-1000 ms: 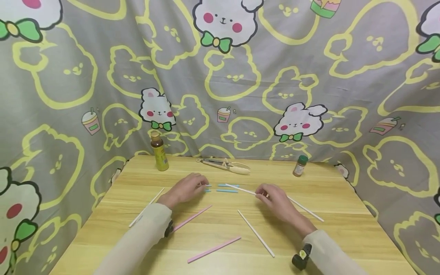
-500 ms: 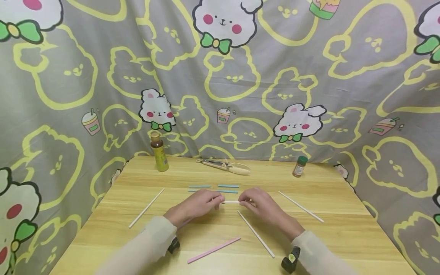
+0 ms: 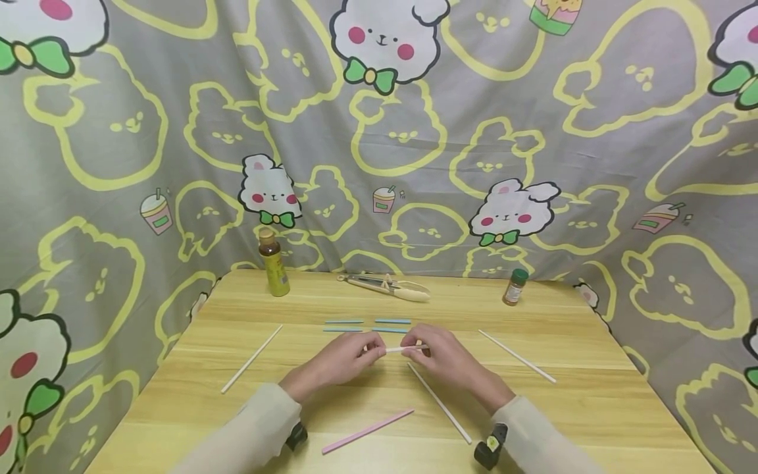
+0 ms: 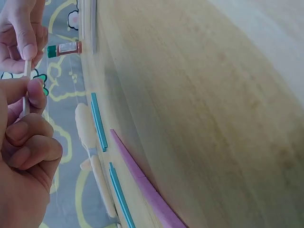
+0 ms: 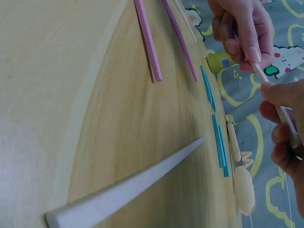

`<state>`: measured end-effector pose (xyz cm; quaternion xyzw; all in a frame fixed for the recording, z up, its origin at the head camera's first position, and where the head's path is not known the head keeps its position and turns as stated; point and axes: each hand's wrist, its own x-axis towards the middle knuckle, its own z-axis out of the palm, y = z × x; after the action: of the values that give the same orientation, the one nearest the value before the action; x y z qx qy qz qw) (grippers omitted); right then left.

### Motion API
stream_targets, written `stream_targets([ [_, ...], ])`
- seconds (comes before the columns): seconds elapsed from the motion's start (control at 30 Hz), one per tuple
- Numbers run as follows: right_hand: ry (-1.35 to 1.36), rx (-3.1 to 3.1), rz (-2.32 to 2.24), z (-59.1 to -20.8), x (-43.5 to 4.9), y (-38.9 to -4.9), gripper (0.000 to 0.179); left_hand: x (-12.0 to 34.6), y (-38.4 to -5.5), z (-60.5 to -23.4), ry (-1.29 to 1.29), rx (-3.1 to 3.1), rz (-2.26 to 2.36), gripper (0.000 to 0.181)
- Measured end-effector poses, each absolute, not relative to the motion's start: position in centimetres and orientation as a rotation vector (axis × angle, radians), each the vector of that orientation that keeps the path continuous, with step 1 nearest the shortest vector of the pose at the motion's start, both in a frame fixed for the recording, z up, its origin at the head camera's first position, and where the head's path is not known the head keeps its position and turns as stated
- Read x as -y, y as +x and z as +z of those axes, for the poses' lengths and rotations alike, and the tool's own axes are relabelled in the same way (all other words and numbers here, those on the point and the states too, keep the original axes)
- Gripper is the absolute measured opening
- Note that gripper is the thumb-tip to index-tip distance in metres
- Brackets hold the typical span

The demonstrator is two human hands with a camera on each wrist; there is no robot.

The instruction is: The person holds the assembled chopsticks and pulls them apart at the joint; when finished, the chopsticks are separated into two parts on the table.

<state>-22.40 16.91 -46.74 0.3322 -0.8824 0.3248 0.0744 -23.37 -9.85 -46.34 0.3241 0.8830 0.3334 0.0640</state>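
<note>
Over table (image 3: 379,388) | hands (image 3: 342,359) (image 3: 443,353) pinch white stick (image 3: 393,349) | right-wrist: 2 pink sticks (image 5: 147,42) (image 5: 181,42); head: 1

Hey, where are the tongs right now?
In the head view, the tongs lie near the back edge of the table, between the yellow bottle on the left and the green-capped bottle on the right, behind the blue sticks.

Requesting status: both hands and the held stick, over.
Left hand and right hand pinching one white stick. Stick raised off table. Blue sticks beyond, apparently not obstructing.
</note>
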Motion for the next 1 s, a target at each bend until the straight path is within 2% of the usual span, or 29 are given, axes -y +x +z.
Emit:
stream_targets([
  [0.3,0.999,2.688,0.968,-46.8,-16.2,-22.3,0.018,10.0,-22.7,-46.2,1.054,-2.847,0.933,0.007],
  [1.0,1.168,2.590,1.030,-46.9,-15.9,-22.3,0.010,10.6,-21.8,-46.0,1.130,-2.827,0.985,0.010],
])
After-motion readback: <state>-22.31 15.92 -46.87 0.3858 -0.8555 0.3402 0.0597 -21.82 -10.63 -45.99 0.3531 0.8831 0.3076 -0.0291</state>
